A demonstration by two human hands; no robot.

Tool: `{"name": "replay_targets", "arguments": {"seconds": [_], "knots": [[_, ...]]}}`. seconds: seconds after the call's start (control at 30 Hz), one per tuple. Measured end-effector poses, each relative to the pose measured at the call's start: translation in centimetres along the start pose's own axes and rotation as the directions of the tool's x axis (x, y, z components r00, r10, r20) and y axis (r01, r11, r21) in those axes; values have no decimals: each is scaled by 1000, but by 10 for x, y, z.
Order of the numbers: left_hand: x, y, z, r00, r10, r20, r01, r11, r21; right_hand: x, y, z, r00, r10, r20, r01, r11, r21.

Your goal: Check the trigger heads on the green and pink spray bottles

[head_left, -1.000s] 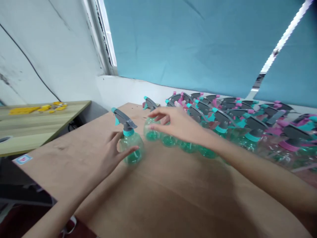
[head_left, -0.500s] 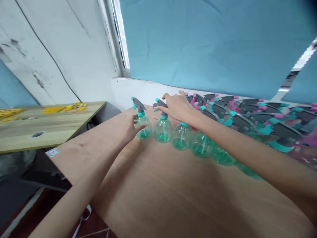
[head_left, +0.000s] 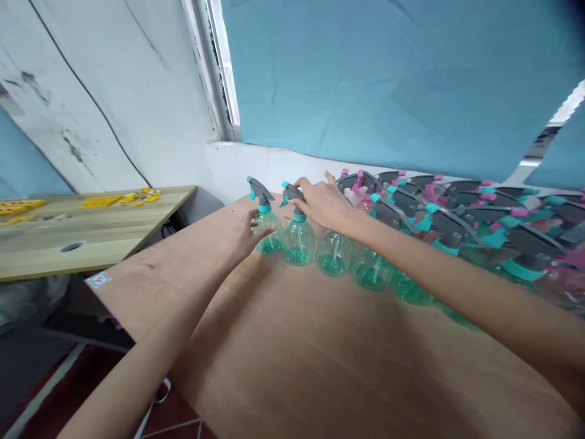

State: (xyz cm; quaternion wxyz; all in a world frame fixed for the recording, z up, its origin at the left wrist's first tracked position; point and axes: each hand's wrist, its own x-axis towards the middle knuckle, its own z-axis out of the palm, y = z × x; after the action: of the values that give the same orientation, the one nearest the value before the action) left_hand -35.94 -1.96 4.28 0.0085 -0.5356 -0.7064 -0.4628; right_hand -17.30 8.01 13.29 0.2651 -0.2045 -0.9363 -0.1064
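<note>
Leftmost bottle (head_left: 269, 221) nearer its neighbour (head_left: 298, 239)

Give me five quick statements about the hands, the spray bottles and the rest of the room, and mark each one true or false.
1. The left hand is at the leftmost spray bottle. True.
2. The leftmost spray bottle lies on its side. False: it stands upright.
3. The right hand lies flat on the tabletop. False: it is raised, by the spray head of the second bottle.
4. Yellow pieces lie on the pale table at the left. True.
5. The second bottle has a pink collar. False: its collar is teal.
</note>
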Motion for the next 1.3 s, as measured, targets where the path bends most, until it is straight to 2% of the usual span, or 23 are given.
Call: {"name": "replay_targets", "arguments": {"seconds": [0.43, 0.53, 0.73, 0.83, 1.03, 1.2, 1.3], "knots": [[-11, -2, -5, 998, -57, 39, 55, 997, 63, -4, 3, 4, 1000, -21, -18, 21, 1000, -4], [-18, 0, -11, 997, -73, 12, 72, 993, 98, -6, 2, 5, 999, -33, -28, 33, 999, 4], [-57, 23, -34, 988, -68, -141, 89, 985, 147, -13, -6, 0, 995, -70, -68, 73, 996, 43], [-87, 39, -37, 987, -64, -145, 85, 987, 140, -22, -17, -9, 988, -126, -84, 133, 988, 78], [-145, 81, -26, 991, -69, 116, 59, 994, 88, -63, -38, -40, 974, -198, -111, 216, 959, 182], [-167, 127, -11, 931, -4, 365, -6, 1000, 28, -118, -35, -71, 972, -194, -136, 226, 931, 286], [-173, 149, 5, 929, 95, 357, -116, 993, 38, -153, -26, -91, 977, -162, -136, 199, 919, 339]]}}
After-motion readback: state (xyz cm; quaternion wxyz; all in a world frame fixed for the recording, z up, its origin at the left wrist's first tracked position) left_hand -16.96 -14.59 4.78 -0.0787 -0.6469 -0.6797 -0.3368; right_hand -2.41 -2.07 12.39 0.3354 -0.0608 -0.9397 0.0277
